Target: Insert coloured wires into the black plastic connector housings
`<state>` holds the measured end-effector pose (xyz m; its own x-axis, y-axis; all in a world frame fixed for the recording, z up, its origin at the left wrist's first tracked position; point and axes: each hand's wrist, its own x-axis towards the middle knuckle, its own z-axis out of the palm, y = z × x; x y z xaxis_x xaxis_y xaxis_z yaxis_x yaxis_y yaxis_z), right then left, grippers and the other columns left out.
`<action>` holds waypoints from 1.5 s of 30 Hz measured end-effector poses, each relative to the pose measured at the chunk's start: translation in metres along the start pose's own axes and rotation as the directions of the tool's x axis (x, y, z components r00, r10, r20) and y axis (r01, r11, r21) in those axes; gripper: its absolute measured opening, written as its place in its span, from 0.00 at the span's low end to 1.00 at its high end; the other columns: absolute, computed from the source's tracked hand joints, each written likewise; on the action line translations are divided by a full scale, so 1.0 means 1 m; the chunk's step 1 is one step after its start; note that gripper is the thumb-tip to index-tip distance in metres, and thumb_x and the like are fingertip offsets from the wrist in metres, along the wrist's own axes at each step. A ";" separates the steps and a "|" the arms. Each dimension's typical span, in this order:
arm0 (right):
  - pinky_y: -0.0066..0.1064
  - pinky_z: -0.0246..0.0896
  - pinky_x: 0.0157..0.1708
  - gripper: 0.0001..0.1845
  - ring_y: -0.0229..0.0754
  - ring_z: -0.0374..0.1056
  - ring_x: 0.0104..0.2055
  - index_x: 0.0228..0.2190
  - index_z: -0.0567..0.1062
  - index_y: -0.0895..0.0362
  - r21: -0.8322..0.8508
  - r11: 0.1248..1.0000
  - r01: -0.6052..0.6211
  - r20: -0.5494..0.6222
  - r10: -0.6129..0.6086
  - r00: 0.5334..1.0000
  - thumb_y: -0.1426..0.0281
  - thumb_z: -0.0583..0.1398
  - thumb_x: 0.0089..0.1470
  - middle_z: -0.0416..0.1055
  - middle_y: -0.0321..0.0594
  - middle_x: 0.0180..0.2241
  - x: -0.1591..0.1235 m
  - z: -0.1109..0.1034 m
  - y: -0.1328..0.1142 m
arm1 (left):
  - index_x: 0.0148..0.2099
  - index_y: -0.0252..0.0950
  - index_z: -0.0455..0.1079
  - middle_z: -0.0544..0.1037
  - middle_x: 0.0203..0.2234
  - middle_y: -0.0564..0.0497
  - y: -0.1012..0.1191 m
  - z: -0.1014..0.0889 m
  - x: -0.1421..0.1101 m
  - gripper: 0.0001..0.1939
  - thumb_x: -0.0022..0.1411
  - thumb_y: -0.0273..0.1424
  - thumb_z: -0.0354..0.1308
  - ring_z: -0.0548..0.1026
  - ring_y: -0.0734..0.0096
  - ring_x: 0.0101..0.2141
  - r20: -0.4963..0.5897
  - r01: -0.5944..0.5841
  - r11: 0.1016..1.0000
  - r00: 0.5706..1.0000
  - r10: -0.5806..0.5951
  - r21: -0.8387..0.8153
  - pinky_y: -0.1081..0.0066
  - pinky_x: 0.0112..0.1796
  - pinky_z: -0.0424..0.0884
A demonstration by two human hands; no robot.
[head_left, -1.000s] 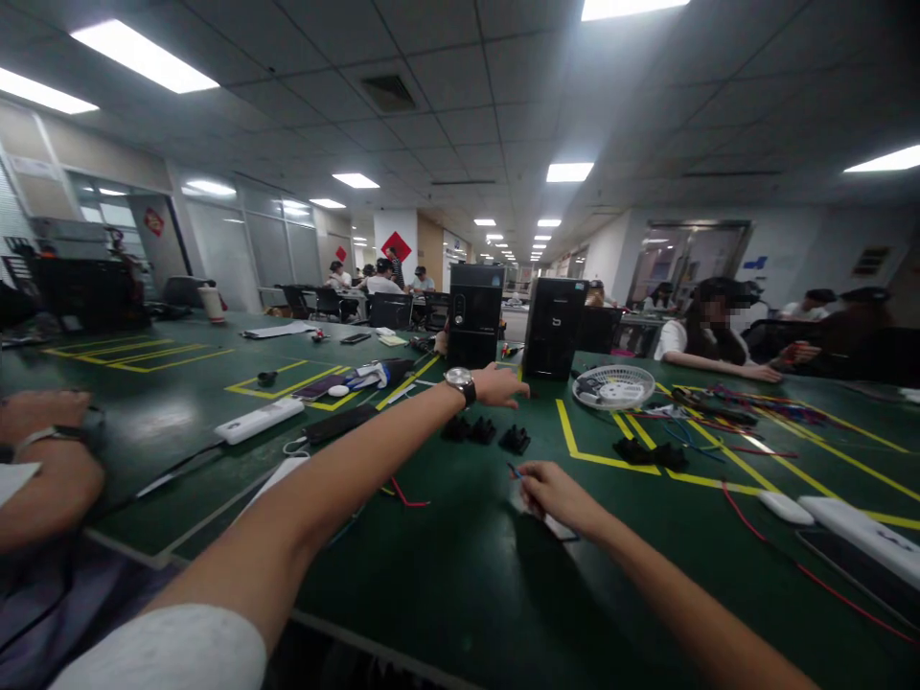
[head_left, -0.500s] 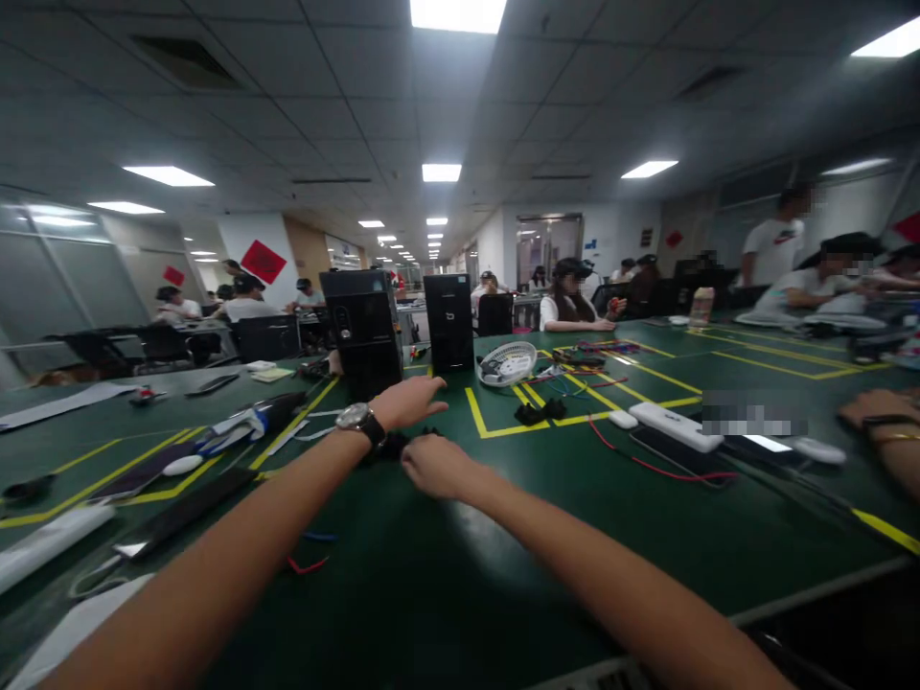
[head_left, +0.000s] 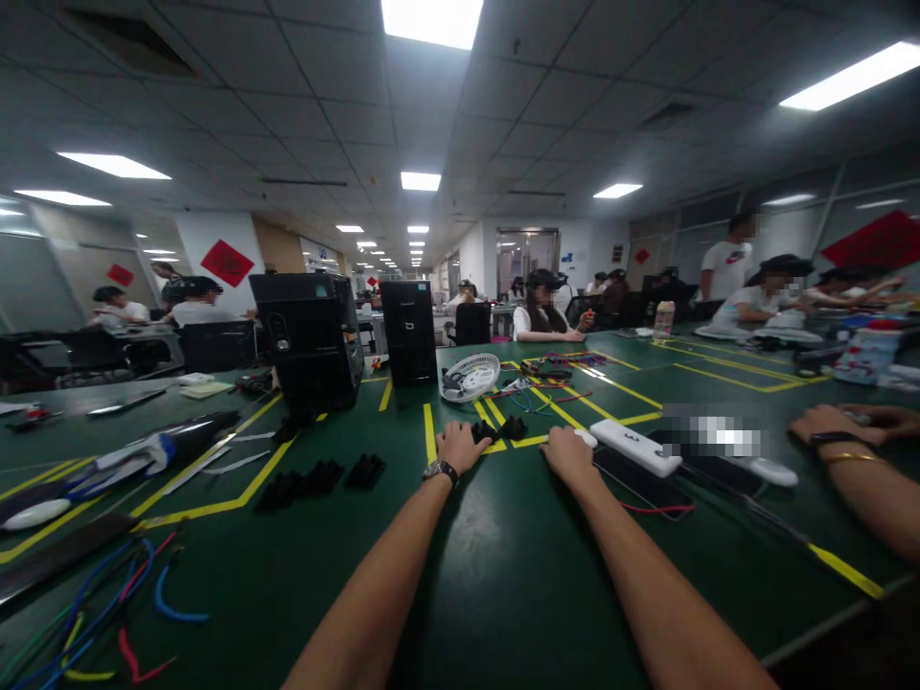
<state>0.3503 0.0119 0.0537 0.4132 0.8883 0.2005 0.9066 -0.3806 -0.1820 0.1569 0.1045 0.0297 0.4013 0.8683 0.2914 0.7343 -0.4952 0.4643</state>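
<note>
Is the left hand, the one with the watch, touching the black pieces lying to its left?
Apart. The head view shows green tabletop between the left hand and the nearest black piece.

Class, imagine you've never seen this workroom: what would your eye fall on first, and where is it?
Probably the wider black computer tower and the narrower black tower, upright left of centre on the green table. Next come the person's two hands: the left hand at some small black pieces, the right hand just left of a long white device. Bright coloured wires lie at lower left.
</note>
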 end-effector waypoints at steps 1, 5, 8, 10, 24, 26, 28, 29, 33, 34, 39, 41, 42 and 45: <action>0.37 0.62 0.38 0.15 0.54 0.69 0.44 0.41 0.74 0.64 0.010 1.000 -0.006 0.015 0.006 1.000 0.69 0.56 0.55 0.70 0.59 0.42 0.003 0.001 0.000 | 0.43 0.32 0.63 0.68 0.46 0.33 0.000 0.000 -0.002 0.21 0.54 0.43 0.55 0.61 0.47 0.52 -0.024 -0.009 1.000 1.000 0.010 0.003 0.53 0.48 0.56; 0.38 0.62 0.37 0.13 0.54 0.70 0.43 0.39 0.75 0.65 0.055 0.998 -0.041 0.052 0.038 0.998 0.75 0.54 0.53 0.72 0.59 0.40 0.009 -0.004 0.004 | 0.46 0.34 0.57 0.68 0.42 0.42 -0.003 -0.007 -0.019 0.21 0.50 0.32 0.59 0.67 0.59 0.45 -0.089 -0.102 0.993 0.991 0.097 -0.054 0.63 0.45 0.62; 0.38 0.61 0.37 0.13 0.55 0.70 0.43 0.37 0.75 0.65 0.098 0.993 -0.065 0.047 0.061 0.997 0.73 0.55 0.53 0.72 0.60 0.40 0.008 -0.016 0.004 | 0.47 0.36 0.52 0.69 0.36 0.49 -0.006 -0.016 -0.043 0.25 0.48 0.24 0.58 0.71 0.68 0.35 -0.100 -0.166 0.918 0.985 0.139 -0.360 0.69 0.38 0.66; 0.36 0.60 0.36 0.15 0.54 0.70 0.43 0.38 0.74 0.66 0.137 0.989 -0.054 0.023 0.052 0.998 0.69 0.53 0.55 0.72 0.61 0.39 0.004 -0.028 -0.002 | 0.47 0.38 0.50 0.69 0.33 0.51 -0.007 -0.024 -0.062 0.25 0.49 0.22 0.57 0.72 0.71 0.32 -0.064 -0.106 0.767 0.994 0.084 -0.632 0.68 0.36 0.68; 0.26 0.54 0.31 0.15 0.39 0.67 0.31 0.33 0.70 0.57 0.647 0.416 0.639 -0.245 -0.680 0.691 0.67 0.46 0.62 0.71 0.39 0.28 -0.122 -0.025 -0.126 | 0.45 0.29 0.61 0.74 0.41 0.38 -0.015 -0.091 -0.156 0.15 0.53 0.19 0.49 0.76 0.62 0.41 0.147 0.091 -0.224 0.958 -0.245 -0.970 0.63 0.45 0.71; 0.27 0.54 0.32 0.16 0.39 0.68 0.31 0.33 0.70 0.56 0.658 0.372 0.655 -0.240 -0.721 0.650 0.66 0.45 0.62 0.71 0.39 0.29 -0.135 -0.023 -0.132 | 0.46 0.29 0.62 0.74 0.43 0.36 -0.021 -0.096 -0.164 0.13 0.59 0.26 0.47 0.76 0.61 0.39 0.161 0.092 -0.254 0.951 -0.266 -0.963 0.62 0.43 0.71; 0.27 0.54 0.32 0.16 0.39 0.68 0.31 0.34 0.70 0.56 0.663 0.361 0.656 -0.233 -0.734 0.638 0.66 0.45 0.63 0.71 0.38 0.28 -0.144 -0.019 -0.136 | 0.48 0.30 0.62 0.72 0.47 0.37 -0.026 -0.096 -0.169 0.14 0.62 0.32 0.46 0.77 0.62 0.37 0.147 0.081 -0.235 0.949 -0.278 -0.969 0.62 0.40 0.72; 0.26 0.54 0.31 0.16 0.39 0.68 0.30 0.34 0.70 0.56 0.662 0.361 0.657 -0.230 -0.736 0.636 0.66 0.45 0.63 0.71 0.38 0.28 -0.147 -0.017 -0.138 | 0.49 0.32 0.62 0.72 0.48 0.37 -0.028 -0.095 -0.171 0.15 0.63 0.34 0.46 0.77 0.63 0.36 0.136 0.077 -0.212 0.950 -0.281 -0.974 0.62 0.38 0.72; 0.26 0.54 0.30 0.16 0.40 0.69 0.29 0.35 0.70 0.56 0.633 0.400 0.662 -0.205 -0.739 0.642 0.66 0.45 0.63 0.72 0.38 0.27 -0.149 -0.009 -0.141 | 0.51 0.36 0.61 0.71 0.50 0.40 -0.028 -0.086 -0.171 0.17 0.64 0.38 0.47 0.76 0.64 0.36 0.067 0.029 -0.138 0.957 -0.283 -0.990 0.65 0.35 0.72; 0.26 0.54 0.30 0.16 0.40 0.69 0.29 0.36 0.71 0.56 0.617 0.421 0.665 -0.200 -0.733 0.650 0.67 0.45 0.63 0.72 0.38 0.27 -0.148 -0.007 -0.141 | 0.51 0.35 0.62 0.71 0.50 0.40 -0.026 -0.085 -0.171 0.16 0.64 0.38 0.48 0.76 0.64 0.38 0.042 0.006 -0.128 0.959 -0.281 -0.992 0.65 0.36 0.71; 0.26 0.53 0.30 0.16 0.40 0.69 0.28 0.34 0.70 0.56 0.570 0.491 0.659 -0.199 -0.696 0.690 0.68 0.45 0.62 0.73 0.39 0.28 -0.145 -0.003 -0.141 | 0.48 0.33 0.64 0.72 0.48 0.39 -0.019 -0.084 -0.170 0.13 0.64 0.33 0.48 0.74 0.65 0.42 -0.032 -0.071 -0.132 0.960 -0.278 -0.989 0.63 0.44 0.69; 0.26 0.53 0.29 0.16 0.39 0.69 0.28 0.32 0.70 0.56 0.572 0.488 0.660 -0.196 -0.700 0.687 0.68 0.45 0.62 0.72 0.38 0.27 -0.145 -0.002 -0.141 | 0.48 0.33 0.64 0.73 0.47 0.39 -0.018 -0.086 -0.170 0.12 0.64 0.32 0.48 0.75 0.64 0.43 -0.026 -0.069 -0.147 0.960 -0.280 -0.987 0.62 0.45 0.69; 0.26 0.53 0.29 0.16 0.39 0.69 0.28 0.31 0.70 0.56 0.572 0.485 0.662 -0.194 -0.704 0.683 0.68 0.45 0.62 0.72 0.38 0.26 -0.145 -0.002 -0.141 | 0.48 0.33 0.64 0.73 0.46 0.39 -0.018 -0.087 -0.171 0.12 0.64 0.32 0.49 0.74 0.64 0.43 -0.022 -0.067 -0.151 0.959 -0.281 -0.986 0.62 0.45 0.69; 0.26 0.51 0.28 0.16 0.39 0.67 0.26 0.29 0.68 0.55 0.577 0.483 0.659 -0.184 -0.709 0.681 0.66 0.45 0.62 0.69 0.36 0.24 -0.146 -0.003 -0.140 | 0.47 0.33 0.64 0.73 0.46 0.40 -0.019 -0.088 -0.171 0.11 0.64 0.32 0.49 0.74 0.64 0.43 -0.032 -0.077 -0.149 0.959 -0.283 -0.986 0.62 0.45 0.68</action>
<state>0.1629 -0.0654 0.0528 -0.3456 0.8274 0.4427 0.6611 0.5495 -0.5110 0.0262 -0.0372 0.0448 0.1590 0.9717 0.1748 -0.6803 -0.0205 0.7326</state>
